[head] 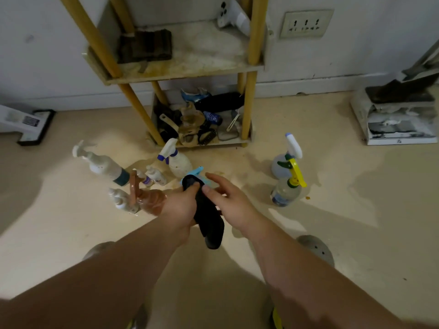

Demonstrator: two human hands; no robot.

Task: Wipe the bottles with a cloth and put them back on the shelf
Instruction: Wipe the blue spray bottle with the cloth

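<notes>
My left hand [180, 205] grips a black cloth [210, 224] that is wrapped over a bottle with a light-blue top [198, 172]. Most of that bottle is hidden under the cloth, which hangs down below my hands. My right hand [229, 200] lies against the cloth with its fingers spread straight and its thumb touching the fabric. On the floor to the left stand several dusty bottles, among them a white pump bottle with a teal band [105, 166], a white spray bottle [177, 161] and a brown pump bottle [148, 198]. Right of my hands stand a yellow-trigger spray bottle [288, 187] and a white-topped sprayer [285, 160].
A shelf unit with yellow posts [190, 67] stands against the wall; its stained middle board carries a dark folded cloth [145, 46]. The bottom board [199, 119] is crowded with brushes and odds. A floor-cleaner head [33, 124] lies at left, and a box [399, 119] sits at right.
</notes>
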